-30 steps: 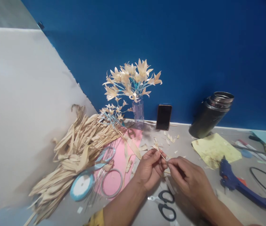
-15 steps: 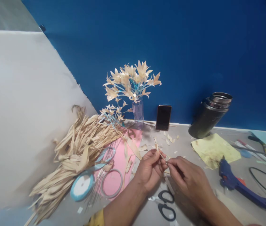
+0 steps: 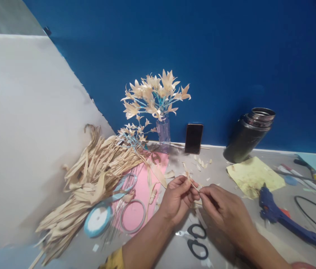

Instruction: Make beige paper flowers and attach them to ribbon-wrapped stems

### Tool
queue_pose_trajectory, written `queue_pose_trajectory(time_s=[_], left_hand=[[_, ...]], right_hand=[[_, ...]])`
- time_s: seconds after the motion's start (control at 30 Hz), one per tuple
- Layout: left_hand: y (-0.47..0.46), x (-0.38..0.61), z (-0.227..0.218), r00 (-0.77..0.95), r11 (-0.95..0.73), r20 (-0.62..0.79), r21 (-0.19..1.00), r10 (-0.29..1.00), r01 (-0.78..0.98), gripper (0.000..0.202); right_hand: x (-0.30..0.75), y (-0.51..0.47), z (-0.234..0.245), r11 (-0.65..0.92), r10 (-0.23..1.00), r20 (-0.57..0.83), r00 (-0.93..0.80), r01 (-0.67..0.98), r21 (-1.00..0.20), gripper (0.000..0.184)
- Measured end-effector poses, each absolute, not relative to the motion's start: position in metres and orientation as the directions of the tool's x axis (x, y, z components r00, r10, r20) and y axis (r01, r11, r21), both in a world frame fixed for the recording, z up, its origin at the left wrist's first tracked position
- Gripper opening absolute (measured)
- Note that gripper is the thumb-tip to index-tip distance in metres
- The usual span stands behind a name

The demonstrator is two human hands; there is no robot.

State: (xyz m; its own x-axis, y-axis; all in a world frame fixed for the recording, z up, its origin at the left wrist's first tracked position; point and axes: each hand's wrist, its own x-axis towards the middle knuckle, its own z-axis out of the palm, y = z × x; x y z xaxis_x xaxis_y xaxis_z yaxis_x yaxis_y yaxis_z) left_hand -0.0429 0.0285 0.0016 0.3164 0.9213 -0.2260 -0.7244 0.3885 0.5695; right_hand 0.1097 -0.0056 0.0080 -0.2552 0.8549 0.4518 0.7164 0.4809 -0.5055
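Observation:
My left hand and my right hand meet over the grey table, both pinched on a thin stem with a small cream leaf flower at its tip. The left fingers hold it near the flower head, and the right fingertips grip the stem just to the right. Black-handled scissors lie on the table directly below my hands. A pink sheet lies left of my left hand.
A heap of dried leaf strips fills the left. Blue ribbon spool and wire rings lie near it. A vase of cream flowers, a phone and a dark flask stand at the blue wall. Glue gun lies right.
Nothing has moved apart from a slight camera shift; both hands stay pinched on the stem in the same place.

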Motion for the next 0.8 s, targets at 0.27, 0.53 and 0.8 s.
queue_pose_trajectory(time_s=[0.27,0.53,0.8], left_hand=[[0.027,-0.041,0.003,0.317,0.384,-0.22,0.591,0.923,-0.709,0.031],[0.024,-0.038,0.001,0.282,0.382,-0.26,0.565,0.923,-0.731,0.033],[0.021,-0.034,0.0,0.246,0.371,-0.289,0.559,0.925,-0.741,0.033]], right_hand=[[0.112,-0.007,0.01,0.443,0.882,0.404,-0.242,0.716,-0.539,0.018],[0.105,-0.007,0.01,0.453,0.865,0.46,-0.202,0.708,-0.542,0.022],[0.096,-0.008,0.006,0.466,0.848,0.504,-0.166,0.688,-0.557,0.022]])
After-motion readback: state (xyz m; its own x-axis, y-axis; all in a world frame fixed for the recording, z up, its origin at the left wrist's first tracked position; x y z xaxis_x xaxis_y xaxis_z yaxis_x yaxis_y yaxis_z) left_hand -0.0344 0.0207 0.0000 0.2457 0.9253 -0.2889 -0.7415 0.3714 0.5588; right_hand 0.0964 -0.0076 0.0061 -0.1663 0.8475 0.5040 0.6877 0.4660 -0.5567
